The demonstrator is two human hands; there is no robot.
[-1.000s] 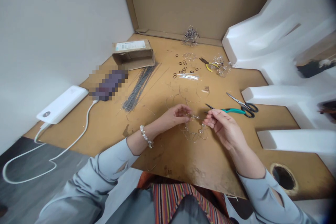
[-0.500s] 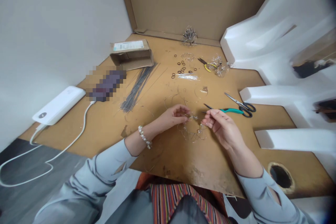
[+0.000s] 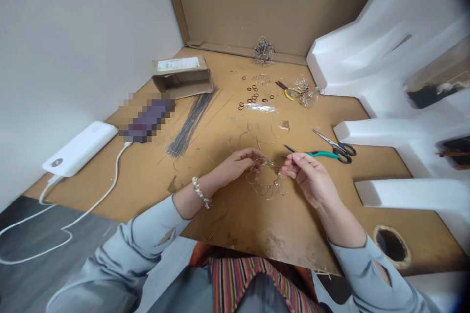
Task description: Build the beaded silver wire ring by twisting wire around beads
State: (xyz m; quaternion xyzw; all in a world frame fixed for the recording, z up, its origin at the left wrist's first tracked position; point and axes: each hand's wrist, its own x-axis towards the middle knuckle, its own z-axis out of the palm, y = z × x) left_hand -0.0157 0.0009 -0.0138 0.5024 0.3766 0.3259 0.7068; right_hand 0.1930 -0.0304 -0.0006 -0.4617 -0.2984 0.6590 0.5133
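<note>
A loose ring of thin wire with several clear beads (image 3: 276, 183) hangs between my two hands, its wire loops overlapping. My left hand (image 3: 241, 164) is closed on the ring's upper left side, thumb and fingers together. At the ring's right side my right hand (image 3: 307, 173) pinches the thin wire between thumb and fingertips. The teal-handled pliers (image 3: 323, 154) lie just behind my right hand, their tips showing to its left. Partly under their handle are the black-handled scissors (image 3: 336, 145).
A bundle of grey wires (image 3: 193, 122) lies left, before an open cardboard box (image 3: 182, 78). Small dark rings (image 3: 254, 98), short silver wires (image 3: 261, 107), yellow-handled pliers (image 3: 290, 92) and wire clusters (image 3: 307, 94) lie farther back. White foam (image 3: 382, 191) borders the right, near a round hole (image 3: 392, 244).
Both hands keep nearly the same grip on the beaded wire ring. The whole view has shifted very slightly; nothing has been picked up or let go.
</note>
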